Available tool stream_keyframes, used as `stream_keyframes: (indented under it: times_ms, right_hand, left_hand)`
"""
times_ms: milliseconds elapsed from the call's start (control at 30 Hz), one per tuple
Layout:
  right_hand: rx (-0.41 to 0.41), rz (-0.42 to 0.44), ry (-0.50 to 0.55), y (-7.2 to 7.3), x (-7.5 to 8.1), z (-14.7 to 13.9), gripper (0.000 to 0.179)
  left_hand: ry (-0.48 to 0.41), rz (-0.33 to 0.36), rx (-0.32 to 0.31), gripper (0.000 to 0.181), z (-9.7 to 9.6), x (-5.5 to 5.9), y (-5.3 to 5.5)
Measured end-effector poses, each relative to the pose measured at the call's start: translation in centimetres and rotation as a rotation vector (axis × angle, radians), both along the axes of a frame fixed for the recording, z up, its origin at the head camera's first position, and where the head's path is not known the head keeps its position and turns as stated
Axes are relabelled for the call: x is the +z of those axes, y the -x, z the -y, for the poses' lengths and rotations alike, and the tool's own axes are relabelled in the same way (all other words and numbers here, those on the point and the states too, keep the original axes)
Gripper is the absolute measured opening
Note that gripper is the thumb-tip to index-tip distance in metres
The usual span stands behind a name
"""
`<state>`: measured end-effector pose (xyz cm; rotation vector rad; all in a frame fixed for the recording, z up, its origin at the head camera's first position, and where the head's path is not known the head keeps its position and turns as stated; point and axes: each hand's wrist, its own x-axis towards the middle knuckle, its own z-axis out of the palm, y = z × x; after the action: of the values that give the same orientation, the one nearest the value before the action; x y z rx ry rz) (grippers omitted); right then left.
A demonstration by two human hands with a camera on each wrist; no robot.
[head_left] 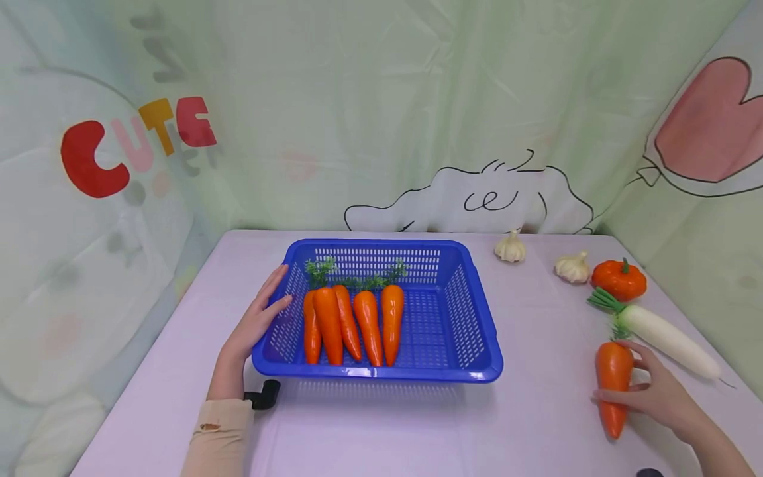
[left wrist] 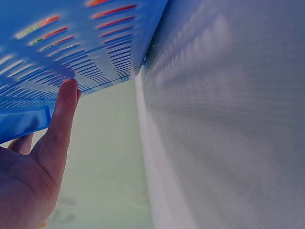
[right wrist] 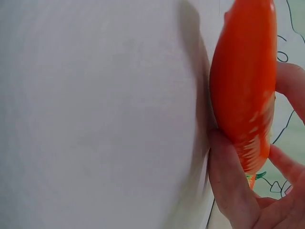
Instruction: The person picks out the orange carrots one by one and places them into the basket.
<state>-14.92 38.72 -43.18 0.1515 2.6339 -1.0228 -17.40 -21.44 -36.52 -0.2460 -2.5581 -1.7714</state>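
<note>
My left hand (head_left: 257, 324) rests against the left side of a blue plastic basket (head_left: 381, 372), fingers extended along its rim. In the left wrist view, the thumb (left wrist: 66, 109) touches the slotted wall. Inside the basket lie several orange carrots (head_left: 328, 324) side by side, their green tops (head_left: 320, 270) toward the back. At the right of the table, my right hand (head_left: 658, 391) grips another carrot (head_left: 614, 371) between thumb and fingers. The right wrist view shows that carrot (right wrist: 245, 81) close beside the table surface, the thumb on one side and fingers on the other.
A white radish (head_left: 670, 338) with green leaves lies just right of the gripped carrot. Behind it sit an orange pumpkin (head_left: 620, 279) and a garlic bulb (head_left: 572, 267); a second garlic bulb (head_left: 510, 248) is near the table's back edge. A printed curtain (head_left: 334, 119) surrounds the table.
</note>
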Motion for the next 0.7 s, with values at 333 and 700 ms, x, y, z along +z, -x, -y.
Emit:
stream_keyframes:
  times_ms: [333, 700]
  right_hand:
    - [0.003, -0.083, 0.083, -0.5, 0.3, 0.2, 0.095]
    - [0.038, -0.162, 0.158, -0.4, 1.7, 0.9, 0.087]
  left_hand:
    - [0.002, -0.007, -0.005, 0.058, 0.0, 0.0, 0.0]
    - [-0.005, -0.016, -0.008, 0.058, 0.0, 0.0, 0.1]
